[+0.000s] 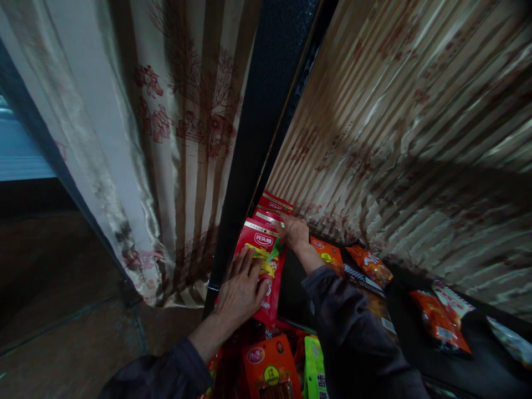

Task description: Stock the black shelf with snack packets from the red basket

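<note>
Several red snack packets (272, 299) lie overlapped in a row at the left end of a black shelf (293, 291). My left hand (243, 282) rests on the front packet with its fingers spread over the yellow and red print. At the right edge of the packets behind it is my right hand (294, 230), its fingers bent together against them. The fingertips are small and dim, so what they pinch is unclear.
Orange packets (326, 252) and other snack bags (440, 321) lie along the shelf to the right. Below my hands are an orange packet (272, 368) and a green packet (315, 366). Patterned curtains (178, 138) hang behind and at left, beside a dark post (266, 111).
</note>
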Action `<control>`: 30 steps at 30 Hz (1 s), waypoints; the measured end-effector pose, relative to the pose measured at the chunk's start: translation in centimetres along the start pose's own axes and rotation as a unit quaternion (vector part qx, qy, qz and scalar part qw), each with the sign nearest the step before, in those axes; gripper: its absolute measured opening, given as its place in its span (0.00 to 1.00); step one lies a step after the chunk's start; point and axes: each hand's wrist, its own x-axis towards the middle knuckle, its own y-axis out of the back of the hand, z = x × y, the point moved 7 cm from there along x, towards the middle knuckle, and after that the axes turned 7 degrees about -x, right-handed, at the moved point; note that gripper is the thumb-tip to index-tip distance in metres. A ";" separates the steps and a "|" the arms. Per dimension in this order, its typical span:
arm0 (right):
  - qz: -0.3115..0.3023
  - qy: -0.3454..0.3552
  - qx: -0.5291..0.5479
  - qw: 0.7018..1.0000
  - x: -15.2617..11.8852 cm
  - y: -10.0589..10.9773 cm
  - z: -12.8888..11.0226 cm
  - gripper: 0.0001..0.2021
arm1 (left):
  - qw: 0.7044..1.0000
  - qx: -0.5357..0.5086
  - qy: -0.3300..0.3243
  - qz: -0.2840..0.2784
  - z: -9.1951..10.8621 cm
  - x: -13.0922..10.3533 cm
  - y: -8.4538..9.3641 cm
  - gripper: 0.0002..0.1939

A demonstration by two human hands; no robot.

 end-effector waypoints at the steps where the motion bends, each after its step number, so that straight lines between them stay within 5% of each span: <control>1: -0.004 0.002 0.009 1.000 0.1 -0.2 0.1 0.15 | 1.000 -0.001 -0.003 -0.003 0.0 0.0 0.0 0.20; 8: 0.027 -0.001 0.108 0.994 0.8 -1.0 0.3 0.13 | 1.000 -0.026 -0.017 -0.006 -0.2 0.1 0.0 0.20; 22: 0.090 -0.092 0.094 0.987 -1.8 0.3 0.6 0.19 | 1.000 -0.025 -0.010 -0.011 -0.4 0.2 -0.4 0.20; 26: 0.090 -0.034 0.114 0.989 -2.8 1.9 -0.5 0.20 | 0.999 -0.026 -0.008 -0.018 -0.4 0.2 -0.5 0.20; 30: 0.057 0.053 0.124 0.989 -6.6 2.9 -3.3 0.17 | 0.999 -0.032 -0.007 -0.013 -0.3 0.3 -0.5 0.19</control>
